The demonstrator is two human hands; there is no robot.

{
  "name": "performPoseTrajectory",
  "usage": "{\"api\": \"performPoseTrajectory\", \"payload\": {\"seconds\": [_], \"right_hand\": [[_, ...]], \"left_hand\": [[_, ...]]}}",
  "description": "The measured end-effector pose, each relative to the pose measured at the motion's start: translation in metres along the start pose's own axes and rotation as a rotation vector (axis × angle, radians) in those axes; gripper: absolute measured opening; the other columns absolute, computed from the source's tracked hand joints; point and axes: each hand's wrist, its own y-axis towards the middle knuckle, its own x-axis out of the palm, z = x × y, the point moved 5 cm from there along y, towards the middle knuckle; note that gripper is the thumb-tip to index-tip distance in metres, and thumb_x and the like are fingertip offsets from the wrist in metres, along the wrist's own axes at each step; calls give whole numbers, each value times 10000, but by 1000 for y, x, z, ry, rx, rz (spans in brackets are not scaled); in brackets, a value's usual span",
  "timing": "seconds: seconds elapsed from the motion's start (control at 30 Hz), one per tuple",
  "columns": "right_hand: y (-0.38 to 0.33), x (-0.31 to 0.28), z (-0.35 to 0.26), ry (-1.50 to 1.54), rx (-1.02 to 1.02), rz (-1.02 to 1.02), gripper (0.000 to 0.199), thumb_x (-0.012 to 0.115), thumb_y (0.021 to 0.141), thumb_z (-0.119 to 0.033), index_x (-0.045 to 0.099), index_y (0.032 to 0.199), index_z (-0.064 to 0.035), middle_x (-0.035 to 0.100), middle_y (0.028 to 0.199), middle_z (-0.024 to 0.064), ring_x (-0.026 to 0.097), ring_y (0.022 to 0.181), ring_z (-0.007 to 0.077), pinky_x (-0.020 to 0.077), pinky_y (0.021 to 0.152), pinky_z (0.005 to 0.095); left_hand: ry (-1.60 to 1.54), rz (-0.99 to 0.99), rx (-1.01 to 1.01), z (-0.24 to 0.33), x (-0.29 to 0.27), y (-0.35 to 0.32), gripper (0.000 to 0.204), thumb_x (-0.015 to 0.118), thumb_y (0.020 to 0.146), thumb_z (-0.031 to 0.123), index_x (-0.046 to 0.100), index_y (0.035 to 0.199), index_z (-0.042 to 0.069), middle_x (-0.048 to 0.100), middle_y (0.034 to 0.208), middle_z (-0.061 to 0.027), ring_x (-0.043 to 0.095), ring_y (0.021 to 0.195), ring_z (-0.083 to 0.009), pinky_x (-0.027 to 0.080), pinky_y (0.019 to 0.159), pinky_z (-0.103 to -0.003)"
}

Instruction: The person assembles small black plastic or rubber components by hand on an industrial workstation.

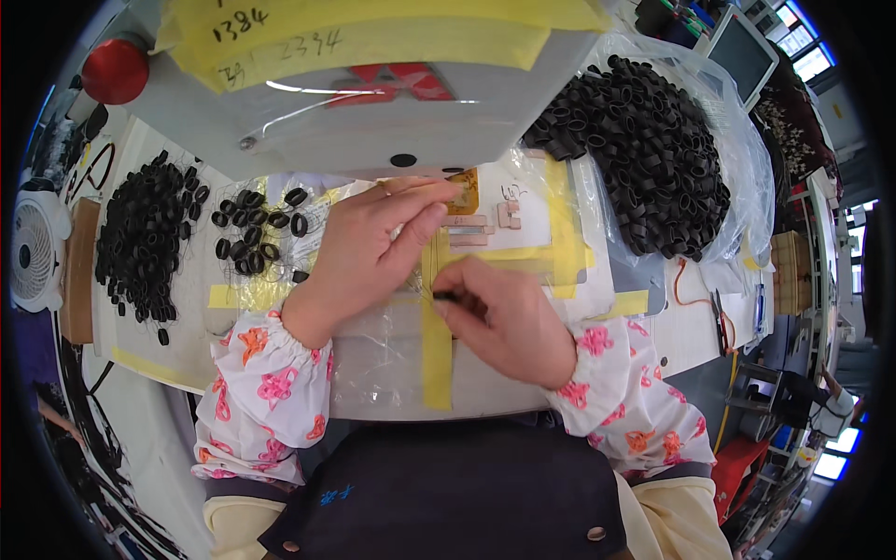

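My right hand (pixel 509 322) is closed in a pinch on a small black ring (pixel 446 296), just above the taped work surface. Most of that ring is hidden by the fingers. Slightly farther off, my left hand (pixel 373 243) has its fingers drawn together beside an amber plate (pixel 464 191) under the machine's front edge. Whatever those fingertips hold, if anything, cannot be made out. Small copper-coloured blocks (pixel 467 230) lie on the surface just right of the left fingertips. Both forearms wear white sleeves with a pink and orange print.
A grey machine (pixel 373 121) with yellow tape stands over the far side. Loose black rings (pixel 252 229) lie left of my hands, beside a larger heap with thin wires (pixel 145 247). Many more fill a clear plastic bag (pixel 747 177) at right. Scissors (pixel 720 322) and a fan (pixel 37 247) flank the table.
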Motion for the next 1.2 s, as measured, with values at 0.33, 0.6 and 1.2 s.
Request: {"api": "performPoseTrajectory", "payload": {"seconds": [0.33,0.6,1.2], "right_hand": [[65,-35,36,272,344,-223,115,588,870,-72,550,898,33,619,715,55,576,571,90,469,497,215],[80,-24,42,351,411,-299,132,589,871,-85,511,836,16,616,683,72,593,531,109,489,448,228],[28,-2,12,-935,-505,129,310,568,686,-73,621,972,33,561,1178,185,537,912,261,450,757,389]], "left_hand": [[37,-207,-363,-24,3,-6,172,667,764,137,676,928,83,633,692,-57,583,566,-184,427,618,-286],[-24,-152,-447,-28,1,-7,210,680,765,87,677,966,22,585,576,-67,478,490,-84,374,482,-234],[323,-103,-321,-34,9,-3,165,584,787,187,648,885,71,624,772,-117,584,721,-312,441,635,-410]]}}
